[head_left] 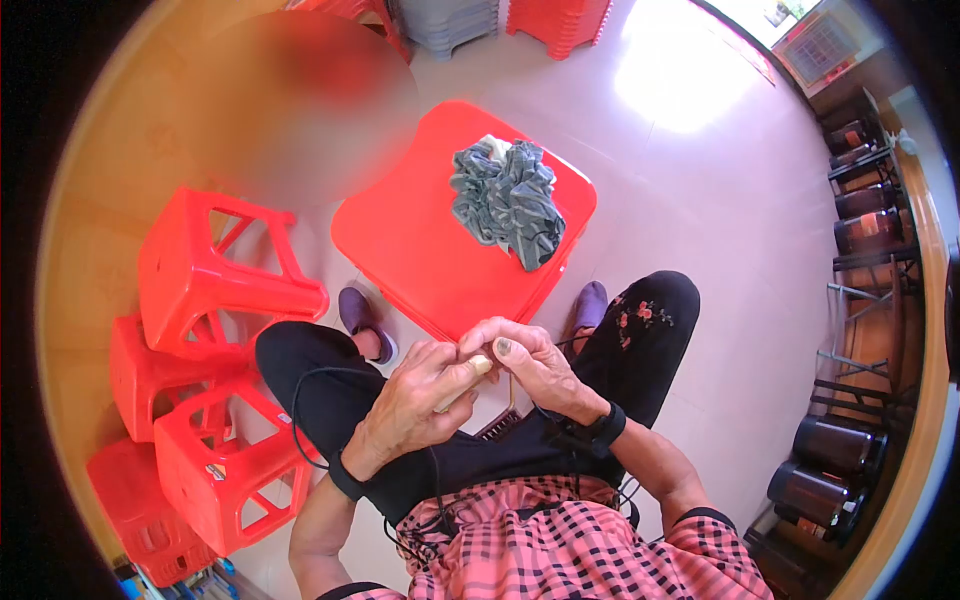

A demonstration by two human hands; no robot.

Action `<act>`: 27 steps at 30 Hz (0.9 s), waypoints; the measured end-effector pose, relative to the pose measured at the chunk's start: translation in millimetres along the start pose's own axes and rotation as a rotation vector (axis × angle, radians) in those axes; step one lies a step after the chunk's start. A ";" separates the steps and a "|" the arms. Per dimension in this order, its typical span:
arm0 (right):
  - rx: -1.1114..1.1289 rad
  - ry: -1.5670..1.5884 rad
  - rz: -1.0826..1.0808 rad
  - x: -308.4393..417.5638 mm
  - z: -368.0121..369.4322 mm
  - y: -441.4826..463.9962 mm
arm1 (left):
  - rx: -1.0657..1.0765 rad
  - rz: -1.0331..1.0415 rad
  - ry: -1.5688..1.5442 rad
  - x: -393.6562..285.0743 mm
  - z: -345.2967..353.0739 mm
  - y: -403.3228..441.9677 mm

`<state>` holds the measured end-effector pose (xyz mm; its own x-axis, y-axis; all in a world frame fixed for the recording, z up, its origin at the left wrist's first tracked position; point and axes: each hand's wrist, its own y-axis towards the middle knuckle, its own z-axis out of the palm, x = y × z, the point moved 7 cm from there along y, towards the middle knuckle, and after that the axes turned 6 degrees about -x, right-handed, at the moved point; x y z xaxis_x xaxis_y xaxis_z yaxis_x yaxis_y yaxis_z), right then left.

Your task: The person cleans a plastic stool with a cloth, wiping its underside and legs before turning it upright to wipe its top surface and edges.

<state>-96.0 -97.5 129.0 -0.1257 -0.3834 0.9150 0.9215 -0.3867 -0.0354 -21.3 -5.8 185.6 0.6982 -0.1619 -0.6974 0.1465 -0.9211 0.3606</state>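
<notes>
In front of my lap, my left hand (420,395) and my right hand (530,365) meet with fingers bent and thumbs pressed inward. Both are closed in a pinch, and whatever lies between the fingertips is too small or hidden to name. Each wrist wears a black band, with thin dark cords hanging nearby. Just beyond the hands stands a red plastic stool (400,235). On its seat lies a crumpled heap of grey-green striped fabric (510,200) with a bit of white showing. Below the hands, between my thighs, a dark ridged object (500,424) is partly visible.
Several red plastic stools (205,280) are piled on their sides at the left. More stacked stools, red (560,22) and grey (447,22), stand at the far end. Dark brown jars (840,442) line a rack along the right wall. A blurred patch covers the upper left.
</notes>
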 end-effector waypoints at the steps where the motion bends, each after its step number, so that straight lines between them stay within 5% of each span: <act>1: -0.020 -0.074 -0.077 5.4 -1.2 1.4 | 0.001 0.004 0.001 -1.1 0.1 0.5; 4: -0.010 -0.214 -0.302 25.2 3.6 1.4 | -0.023 -0.031 -0.042 -0.6 -1.0 1.3; 11: 0.013 -0.502 -0.370 36.5 12.9 -2.0 | 0.009 -0.060 -0.114 5.9 7.4 -0.8; 17: 0.001 -1.044 -0.731 59.4 44.2 -6.2 | 0.043 -0.127 -0.020 19.2 20.7 -10.2; 21: 0.158 -1.121 -0.570 51.1 58.8 -1.9 | -0.011 -0.207 -0.217 23.6 15.3 -17.6; 27: 0.227 -1.148 -0.709 40.4 92.3 -1.5 | 0.043 -0.200 -0.128 36.1 28.3 -27.6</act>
<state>-68.5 -35.0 203.2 -0.3221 0.7852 0.5289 0.8408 -0.0195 0.5409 -20.0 3.8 133.0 0.5634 -0.0162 -0.8260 0.2408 -0.9532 0.1829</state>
